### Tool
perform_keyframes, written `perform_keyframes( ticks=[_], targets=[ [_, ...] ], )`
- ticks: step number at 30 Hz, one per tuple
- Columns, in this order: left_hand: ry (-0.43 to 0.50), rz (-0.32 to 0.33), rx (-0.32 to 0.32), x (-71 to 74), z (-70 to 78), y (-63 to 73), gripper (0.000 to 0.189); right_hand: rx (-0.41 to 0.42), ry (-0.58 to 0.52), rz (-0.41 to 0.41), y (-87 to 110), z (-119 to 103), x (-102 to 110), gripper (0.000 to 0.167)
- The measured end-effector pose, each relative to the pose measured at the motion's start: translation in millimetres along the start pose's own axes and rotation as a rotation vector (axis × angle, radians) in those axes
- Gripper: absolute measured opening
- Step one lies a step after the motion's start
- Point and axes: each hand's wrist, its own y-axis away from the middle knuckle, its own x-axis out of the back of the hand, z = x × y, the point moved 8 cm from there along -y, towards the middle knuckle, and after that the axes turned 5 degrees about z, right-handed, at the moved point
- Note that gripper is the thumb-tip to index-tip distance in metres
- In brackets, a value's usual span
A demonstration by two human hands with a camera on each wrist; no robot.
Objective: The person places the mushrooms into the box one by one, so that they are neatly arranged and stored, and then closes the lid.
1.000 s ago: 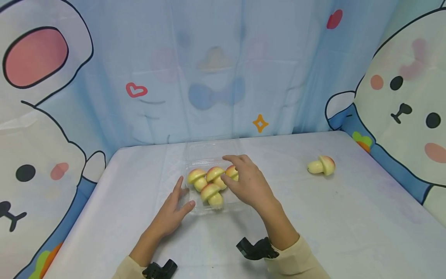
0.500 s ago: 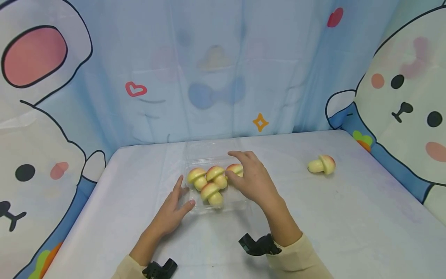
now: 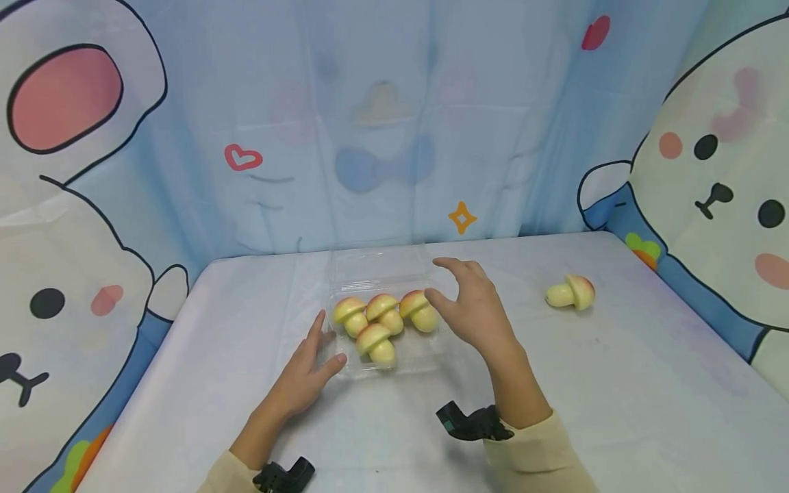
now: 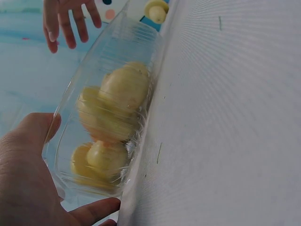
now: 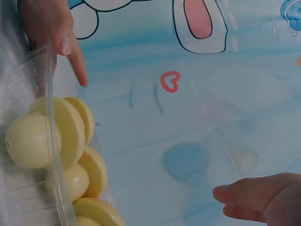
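Note:
A clear plastic clamshell box point(image 3: 416, 357) lies on the table with its lid point(image 3: 377, 267) folded back. Several toy mushrooms point(image 3: 374, 344), yellow with reddish caps, sit inside it. My left hand point(image 3: 302, 380) rests at the box's left front corner, thumb along the front and straight fingers by the left wall. In the left wrist view, that thumb point(image 4: 47, 123) touches the clear rim. Over the box's right edge hovers my right hand point(image 3: 471, 305), thumb and fingers spread with nothing between them. The nearest mushroom point(image 3: 419, 311) lies just left of its thumb.
One more toy mushroom point(image 3: 570, 293) lies on its side at the right of the white-covered table point(image 3: 616, 390). A blue curtain point(image 3: 382, 137) with cartoon animals hangs behind the table and along both sides.
My right hand has moved to the right, off the rightmost mushroom, which now shows fully in the box. The left hand has stayed in place.

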Motion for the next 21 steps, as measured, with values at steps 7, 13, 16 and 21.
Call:
perform_keyframes(
  ticks=[7, 13, 16, 21],
  targets=[
    [0.008, 0.002, 0.002, 0.4, 2.4, 0.6, 0.087, -0.037, -0.005, 0.036, -2.7, 14.0, 14.6, 0.054],
    [0.009, 0.006, 0.011, 0.9, 3.0, 1.2, 0.088, -0.058, 0.0, 0.066, -4.9, 22.2, 24.3, 0.055],
    [0.008, 0.007, 0.014, 1.0, 2.9, 1.3, 0.087, -0.068, -0.006, 0.083, -5.9, 26.9, 27.9, 0.055],
    [0.008, 0.007, 0.014, 0.5, 3.3, 1.1, 0.087, -0.078, -0.015, 0.111, -7.0, 34.8, 33.5, 0.056]
  ],
)
